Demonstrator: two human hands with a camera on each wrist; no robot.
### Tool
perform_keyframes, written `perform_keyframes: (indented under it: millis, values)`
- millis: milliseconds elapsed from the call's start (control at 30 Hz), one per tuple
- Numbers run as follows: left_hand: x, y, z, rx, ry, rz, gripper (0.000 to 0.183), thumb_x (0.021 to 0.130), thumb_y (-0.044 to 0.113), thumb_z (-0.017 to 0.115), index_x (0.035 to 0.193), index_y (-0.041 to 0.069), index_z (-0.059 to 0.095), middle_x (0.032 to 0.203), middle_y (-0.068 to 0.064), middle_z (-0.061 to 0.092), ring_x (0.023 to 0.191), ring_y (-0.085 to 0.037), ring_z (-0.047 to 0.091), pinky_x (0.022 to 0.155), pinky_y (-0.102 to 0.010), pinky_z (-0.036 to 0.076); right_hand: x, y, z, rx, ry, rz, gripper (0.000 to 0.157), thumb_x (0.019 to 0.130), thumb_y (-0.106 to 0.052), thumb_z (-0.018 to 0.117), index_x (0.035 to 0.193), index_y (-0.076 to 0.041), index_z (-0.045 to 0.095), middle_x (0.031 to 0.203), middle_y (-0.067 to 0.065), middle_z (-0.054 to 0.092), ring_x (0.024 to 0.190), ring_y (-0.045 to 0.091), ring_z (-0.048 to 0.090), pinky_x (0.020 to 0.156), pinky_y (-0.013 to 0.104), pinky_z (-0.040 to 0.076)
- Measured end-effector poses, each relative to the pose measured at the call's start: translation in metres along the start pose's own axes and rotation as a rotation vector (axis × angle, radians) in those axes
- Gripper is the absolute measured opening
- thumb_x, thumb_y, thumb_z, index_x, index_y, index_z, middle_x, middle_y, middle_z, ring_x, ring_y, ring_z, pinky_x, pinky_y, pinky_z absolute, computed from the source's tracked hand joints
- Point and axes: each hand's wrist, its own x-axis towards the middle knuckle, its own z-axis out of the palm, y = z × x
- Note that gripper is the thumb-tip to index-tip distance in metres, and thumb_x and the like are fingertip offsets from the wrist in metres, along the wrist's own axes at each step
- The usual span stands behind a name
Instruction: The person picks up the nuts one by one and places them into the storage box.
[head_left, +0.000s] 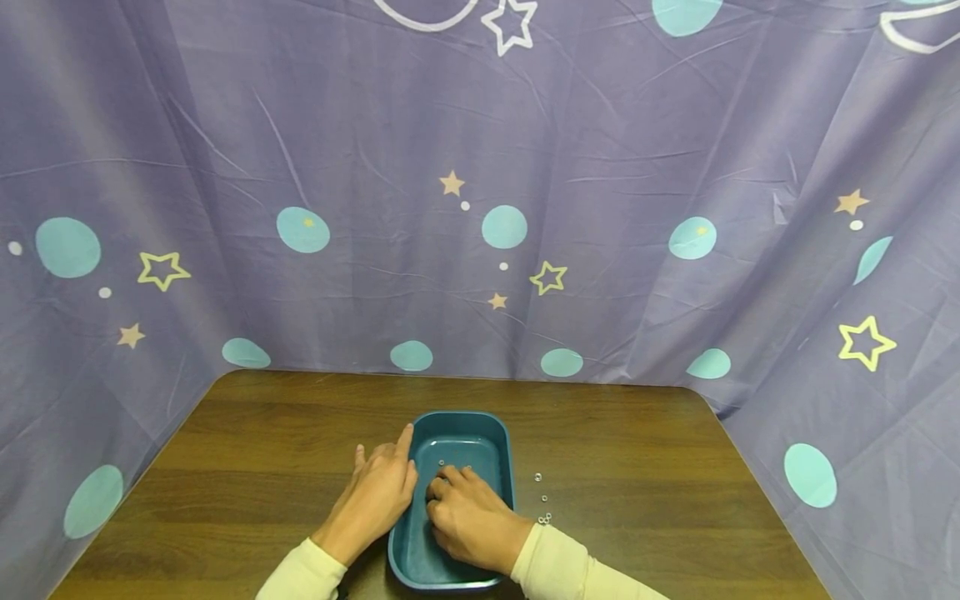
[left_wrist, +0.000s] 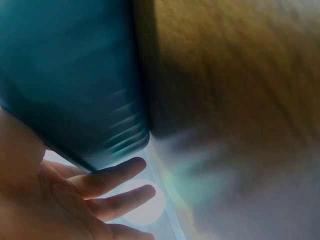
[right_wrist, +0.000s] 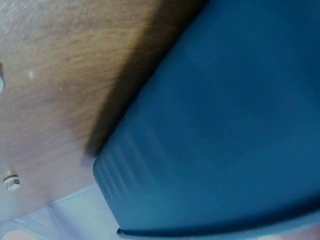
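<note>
A teal rectangular tray (head_left: pixel 452 580) stands on the table between both hands. My left hand (head_left: pixel 377 493) rests against its left rim, index finger extended along the edge; the left wrist view shows the other fingers spread below the tray wall (left_wrist: pixel 75 80). Inside the tray, my right hand (head_left: pixel 474 518) reaches down with bent fingers toward the floor of it. Its fingertips are hidden, so I cannot tell whether they pinch anything. A small metal nut (head_left: pixel 441 462) lies just beyond those fingers. The right wrist view is mostly filled by the tray's outer wall (right_wrist: pixel 215 120).
Several small metal nuts (head_left: pixel 543 519) are scattered on the wooden table (head_left: pixel 637 467) right of the tray. One hex nut (right_wrist: pixel 12 183) shows clearly in the right wrist view. A purple curtain (head_left: pixel 600 167) with stars and dots encloses the table's back and sides.
</note>
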Motion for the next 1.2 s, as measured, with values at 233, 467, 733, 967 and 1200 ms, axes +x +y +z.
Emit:
perform_keyframes:
  millis: [233,467,733,967,1200]
  values:
    - [0.0,0.0,0.001,0.0,0.018,0.002,0.056,0.106,0.01,0.065,0.157,-0.01,0.051,0.13,-0.027,0.074,0.125,-0.043,0.07,0.109,-0.089,0.036,-0.01,0.01,-0.012,0.082,0.049,0.058,0.015,0.092,-0.034,0.089,0.098,-0.022,0.083,0.117,-0.006,0.075,0.116,0.016,0.065,0.092,0.033,0.057]
    - [0.0,0.0,0.001,-0.001,0.043,0.011,0.057,0.104,0.009,0.066,0.156,-0.01,0.052,0.128,-0.027,0.074,0.124,-0.042,0.071,0.109,-0.089,0.036,-0.027,0.026,-0.023,0.141,0.096,0.142,0.01,0.092,-0.03,0.09,0.094,-0.023,0.084,0.121,-0.003,0.076,0.117,0.018,0.065,0.092,0.033,0.057]
    - [0.0,0.0,0.002,-0.016,0.04,-0.001,0.057,0.104,0.009,0.066,0.156,-0.01,0.052,0.13,-0.028,0.073,0.126,-0.044,0.07,0.11,-0.09,0.033,-0.046,0.034,-0.031,0.202,0.132,0.189,0.009,0.091,-0.024,0.092,0.092,-0.022,0.084,0.124,-0.001,0.076,0.122,0.02,0.065,0.096,0.038,0.058]
    - [-0.001,0.001,0.001,-0.009,0.027,-0.013,0.058,0.105,0.009,0.064,0.157,-0.01,0.05,0.131,-0.029,0.073,0.127,-0.044,0.069,0.111,-0.09,0.032,-0.063,0.045,-0.036,0.211,0.181,0.241,0.013,0.086,-0.021,0.094,0.092,-0.022,0.083,0.121,-0.001,0.076,0.121,0.021,0.066,0.092,0.038,0.058]
    - [-0.002,0.002,0.0,0.0,0.017,-0.015,0.057,0.105,0.009,0.063,0.158,-0.009,0.05,0.131,-0.03,0.073,0.127,-0.044,0.069,0.111,-0.09,0.032,-0.083,0.056,-0.04,0.231,0.226,0.267,0.014,0.084,-0.017,0.094,0.091,-0.019,0.082,0.119,0.002,0.077,0.118,0.023,0.066,0.088,0.041,0.059]
